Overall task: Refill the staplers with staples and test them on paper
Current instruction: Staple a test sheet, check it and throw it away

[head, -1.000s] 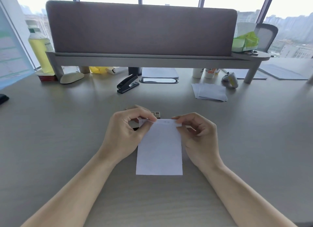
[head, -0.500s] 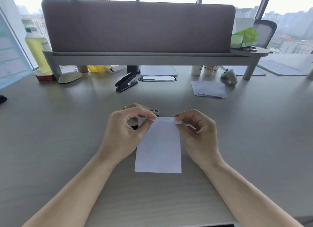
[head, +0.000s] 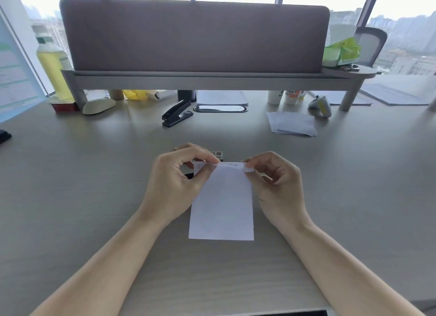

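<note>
White paper [head: 221, 205], long axis front-to-back, folded edge farthest away.

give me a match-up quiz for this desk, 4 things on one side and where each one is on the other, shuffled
Things:
1. black stapler
2. paper stack
3. yellow bottle
4. single sheet

Places:
a. far left, by the leg of the shelf
b. pinched at its top edge by the left hand and right hand
c. lying to the right, near the game controller
d. untouched, just in front of the shelf's middle

Pairs: 1-d, 2-c, 3-a, 4-b
</note>
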Tool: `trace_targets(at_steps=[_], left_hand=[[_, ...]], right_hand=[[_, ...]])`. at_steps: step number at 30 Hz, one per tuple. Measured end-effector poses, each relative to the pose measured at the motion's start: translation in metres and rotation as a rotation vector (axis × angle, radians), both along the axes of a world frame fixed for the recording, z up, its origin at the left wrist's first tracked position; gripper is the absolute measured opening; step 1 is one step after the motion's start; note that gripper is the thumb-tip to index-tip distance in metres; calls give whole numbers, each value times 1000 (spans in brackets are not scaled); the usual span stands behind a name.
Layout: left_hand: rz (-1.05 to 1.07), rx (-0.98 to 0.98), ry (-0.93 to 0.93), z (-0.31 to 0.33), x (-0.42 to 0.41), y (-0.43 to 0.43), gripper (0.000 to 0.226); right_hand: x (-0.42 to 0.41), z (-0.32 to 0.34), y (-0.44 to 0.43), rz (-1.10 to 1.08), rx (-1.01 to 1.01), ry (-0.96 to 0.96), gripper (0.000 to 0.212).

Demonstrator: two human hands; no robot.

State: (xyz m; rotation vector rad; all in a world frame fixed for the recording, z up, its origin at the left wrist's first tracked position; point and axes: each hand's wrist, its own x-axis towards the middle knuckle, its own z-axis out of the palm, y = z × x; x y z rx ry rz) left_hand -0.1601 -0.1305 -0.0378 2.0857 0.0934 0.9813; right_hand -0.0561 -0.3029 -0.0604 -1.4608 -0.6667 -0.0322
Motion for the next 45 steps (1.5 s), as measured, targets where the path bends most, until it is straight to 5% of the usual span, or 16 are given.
trace_targets(at_steps=[23,29,35,38,42,45], left_hand=[[35,-2,69,2,-3,-4,12],[50,438,170,26,11,-4,18],[-115,435,352,52,30,-11,9],[-141,281,357,59,40,-18,11],[-238,-317,259,75,56,-44,13],[-271,-532,261,81,72,-74,19]], right_hand=[[-1,0,2,18,8,29,24],[-1,-2,2,27,-2,-11,17],[1,0,-2,-14,30,4,9],[3,9,-16,9,49,91,2],[9,18,-57,11,33,165,19],[14,22,-99,-94,76,172,20]])
